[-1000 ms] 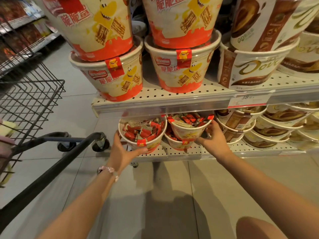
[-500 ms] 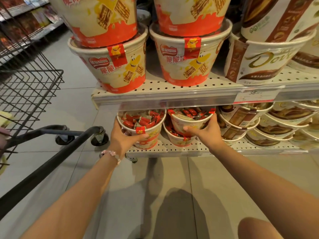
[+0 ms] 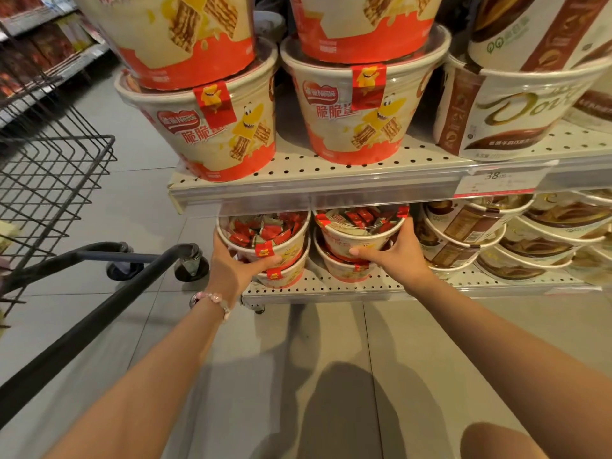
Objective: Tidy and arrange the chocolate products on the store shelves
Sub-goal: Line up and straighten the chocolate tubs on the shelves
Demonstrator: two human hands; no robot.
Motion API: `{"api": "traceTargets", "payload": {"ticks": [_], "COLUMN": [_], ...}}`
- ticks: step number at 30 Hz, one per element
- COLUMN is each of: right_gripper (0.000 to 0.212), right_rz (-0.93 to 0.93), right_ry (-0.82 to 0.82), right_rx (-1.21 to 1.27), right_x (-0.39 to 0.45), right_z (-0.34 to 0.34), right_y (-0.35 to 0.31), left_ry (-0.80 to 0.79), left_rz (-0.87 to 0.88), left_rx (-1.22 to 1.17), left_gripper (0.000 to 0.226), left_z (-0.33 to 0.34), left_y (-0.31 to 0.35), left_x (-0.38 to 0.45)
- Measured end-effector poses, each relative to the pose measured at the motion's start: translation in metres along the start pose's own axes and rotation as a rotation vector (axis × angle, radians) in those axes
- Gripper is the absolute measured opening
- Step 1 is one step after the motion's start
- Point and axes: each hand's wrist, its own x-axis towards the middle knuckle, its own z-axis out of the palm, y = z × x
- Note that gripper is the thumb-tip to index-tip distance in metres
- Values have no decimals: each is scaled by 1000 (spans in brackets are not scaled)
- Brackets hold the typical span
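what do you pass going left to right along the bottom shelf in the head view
left hand gripping the left red tub stack → right red tub stack → right hand holding it → brown chocolate tubs

Black wire cart (image 3: 49, 180) at left on the grey tiled floor (image 3: 331, 376), its dark handle bar (image 3: 82, 323) angled toward the viewer, two wheels (image 3: 190, 265) near the shelf corner. Far-left aisle rack (image 3: 43, 44) with blurred goods. Beaded bracelet (image 3: 212, 298) on one wrist.
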Motion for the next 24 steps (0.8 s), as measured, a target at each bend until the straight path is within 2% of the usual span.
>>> {"api": "traceTargets", "payload": {"ticks": [5, 7, 10, 12, 13, 15, 18, 24], "right_gripper": [85, 79, 64, 51, 48, 48, 51, 48], "right_rz": [68, 85, 226, 359, 419, 503, 497, 448], "right_ry": [-81, 4, 254, 268, 228, 126, 66, 56], "right_rx": [-15, 15, 1, -20, -2, 104, 179, 94], "right_x": [5, 0, -12, -13, -11, -6, 1, 11], "right_z": [-9, -8, -7, -7, -8, -6, -3, -3], "right_y": [9, 14, 20, 29, 31, 31, 30, 32], "left_ry": [-84, -64, 151, 325, 353, 296, 204, 186], "left_rz": [9, -10, -239, -391, -428, -478, -545, -514], "left_rx": [84, 136, 78, 10, -37, -177, -299, -310], "left_gripper": [110, 109, 104, 85, 78, 71, 70, 68], "left_z": [-6, -5, 5, 14, 18, 24, 28, 24], "left_y": [-1, -5, -11, -11, -11, -9, -7, -4], "left_x": [0, -5, -19, -26, -27, -27, -25, -28]}}
